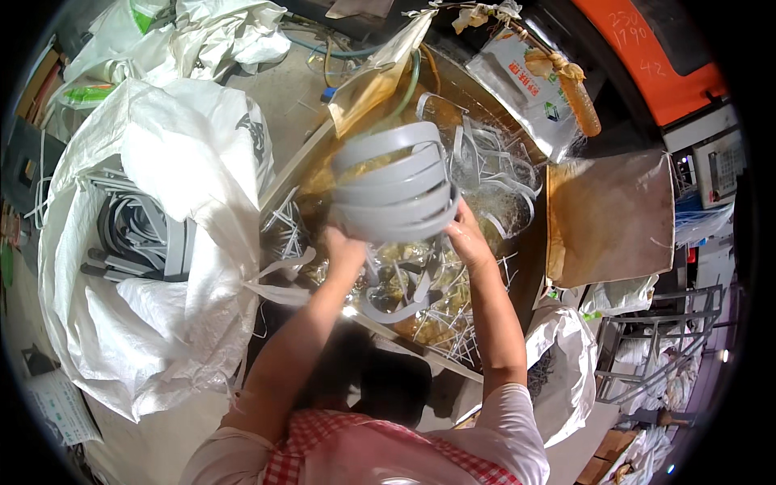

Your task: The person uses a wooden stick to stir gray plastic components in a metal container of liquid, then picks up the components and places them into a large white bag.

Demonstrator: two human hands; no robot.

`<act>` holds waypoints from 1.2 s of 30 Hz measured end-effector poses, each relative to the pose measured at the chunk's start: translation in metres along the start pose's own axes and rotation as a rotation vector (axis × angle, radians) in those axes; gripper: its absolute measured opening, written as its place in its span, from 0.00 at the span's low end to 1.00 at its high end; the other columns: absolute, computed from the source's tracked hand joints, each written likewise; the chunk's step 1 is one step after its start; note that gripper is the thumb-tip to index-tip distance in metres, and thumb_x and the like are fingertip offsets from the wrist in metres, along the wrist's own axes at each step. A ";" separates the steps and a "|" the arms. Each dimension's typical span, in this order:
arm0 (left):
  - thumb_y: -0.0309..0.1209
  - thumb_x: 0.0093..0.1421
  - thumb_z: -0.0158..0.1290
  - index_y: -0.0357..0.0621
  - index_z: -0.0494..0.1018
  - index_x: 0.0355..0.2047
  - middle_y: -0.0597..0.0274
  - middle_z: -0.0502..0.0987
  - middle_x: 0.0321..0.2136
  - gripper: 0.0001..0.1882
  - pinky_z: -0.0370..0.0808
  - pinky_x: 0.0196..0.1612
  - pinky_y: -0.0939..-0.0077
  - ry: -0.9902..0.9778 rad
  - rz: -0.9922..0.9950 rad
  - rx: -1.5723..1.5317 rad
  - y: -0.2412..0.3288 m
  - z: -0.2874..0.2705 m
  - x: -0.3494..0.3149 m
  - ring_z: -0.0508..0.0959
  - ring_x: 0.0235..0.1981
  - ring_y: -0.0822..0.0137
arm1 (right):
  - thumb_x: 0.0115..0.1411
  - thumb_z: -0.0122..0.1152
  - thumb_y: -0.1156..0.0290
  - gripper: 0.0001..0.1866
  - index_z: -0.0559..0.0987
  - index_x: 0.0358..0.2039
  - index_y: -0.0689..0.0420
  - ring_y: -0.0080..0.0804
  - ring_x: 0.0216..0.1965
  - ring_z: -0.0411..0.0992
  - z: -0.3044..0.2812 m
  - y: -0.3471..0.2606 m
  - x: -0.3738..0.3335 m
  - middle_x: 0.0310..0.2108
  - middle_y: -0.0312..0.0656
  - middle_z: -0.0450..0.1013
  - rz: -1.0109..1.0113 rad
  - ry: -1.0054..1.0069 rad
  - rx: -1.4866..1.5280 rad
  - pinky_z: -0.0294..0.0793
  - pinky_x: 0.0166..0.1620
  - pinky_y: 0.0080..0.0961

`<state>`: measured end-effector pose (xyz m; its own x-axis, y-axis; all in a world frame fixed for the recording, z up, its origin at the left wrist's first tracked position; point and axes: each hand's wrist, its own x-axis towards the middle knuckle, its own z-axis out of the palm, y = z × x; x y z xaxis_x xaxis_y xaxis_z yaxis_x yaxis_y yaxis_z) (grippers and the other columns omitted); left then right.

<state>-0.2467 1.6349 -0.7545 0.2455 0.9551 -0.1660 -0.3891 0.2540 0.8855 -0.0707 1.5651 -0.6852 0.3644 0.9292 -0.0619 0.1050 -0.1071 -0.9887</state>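
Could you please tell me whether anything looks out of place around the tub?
Possibly: thin pale sticks lie crisscrossed at the near side of the tub, like stray scraps, while the held grey bands are stacked together. The square panel on the right looks stained, with brown blotches.

In the middle of the frame, the left hand (343, 249) and the right hand (467, 234) hold grey bands (392, 187) by the lower part. Behind is a basin (297, 168) with water and loose strips (454, 335). At the left stands a white bag (190, 331); at the upper right, an orange panel (681, 101).
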 end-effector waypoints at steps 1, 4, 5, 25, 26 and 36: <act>0.20 0.48 0.51 0.38 0.65 0.35 0.61 0.72 0.26 0.12 0.72 0.28 0.78 0.015 -0.073 -0.082 -0.005 -0.003 0.003 0.73 0.25 0.71 | 0.37 0.70 0.61 0.49 0.53 0.57 0.57 0.39 0.49 0.63 0.000 0.000 -0.004 0.50 0.48 0.61 0.002 -0.033 0.064 0.63 0.50 0.28; 0.16 0.45 0.47 0.38 0.64 0.34 0.60 0.71 0.24 0.14 0.70 0.22 0.79 0.068 -0.041 -0.132 -0.006 0.006 0.004 0.72 0.20 0.70 | 0.28 0.74 0.54 0.64 0.42 0.60 0.57 0.44 0.57 0.52 -0.016 0.051 -0.016 0.56 0.55 0.51 0.211 -0.123 -0.121 0.51 0.58 0.33; 0.15 0.44 0.46 0.38 0.64 0.33 0.60 0.70 0.24 0.14 0.70 0.22 0.78 0.078 -0.041 -0.144 -0.004 0.006 0.002 0.72 0.19 0.70 | 0.29 0.74 0.56 0.63 0.43 0.60 0.57 0.44 0.57 0.51 -0.008 0.055 -0.025 0.56 0.55 0.52 0.248 -0.114 -0.134 0.50 0.59 0.33; 0.14 0.42 0.46 0.40 0.62 0.39 0.59 0.69 0.28 0.22 0.71 0.25 0.76 -0.016 -0.281 -0.361 0.015 0.011 -0.006 0.71 0.22 0.68 | 0.40 0.66 0.50 0.41 0.63 0.49 0.64 0.36 0.43 0.65 -0.017 0.060 -0.015 0.41 0.48 0.67 0.155 -0.054 -0.307 0.66 0.46 0.31; 0.15 0.41 0.48 0.39 0.63 0.39 0.59 0.70 0.28 0.21 0.72 0.26 0.77 -0.027 -0.143 -0.290 0.010 0.007 0.001 0.72 0.24 0.67 | 0.41 0.63 0.48 0.40 0.64 0.48 0.64 0.37 0.43 0.66 -0.008 0.063 -0.017 0.38 0.50 0.68 0.020 0.000 -0.326 0.64 0.47 0.33; 0.22 0.49 0.50 0.35 0.66 0.34 0.58 0.71 0.23 0.10 0.71 0.28 0.78 -0.299 0.840 0.418 0.059 0.015 -0.021 0.72 0.22 0.67 | 0.45 0.62 0.53 0.43 0.53 0.56 0.57 0.40 0.58 0.48 0.006 0.090 -0.013 0.58 0.44 0.48 -0.569 0.117 -0.545 0.45 0.60 0.37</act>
<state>-0.2616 1.6275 -0.6925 0.2697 0.7080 0.6527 -0.2080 -0.6190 0.7573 -0.0721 1.5454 -0.7741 0.2102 0.8535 0.4769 0.7308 0.1869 -0.6566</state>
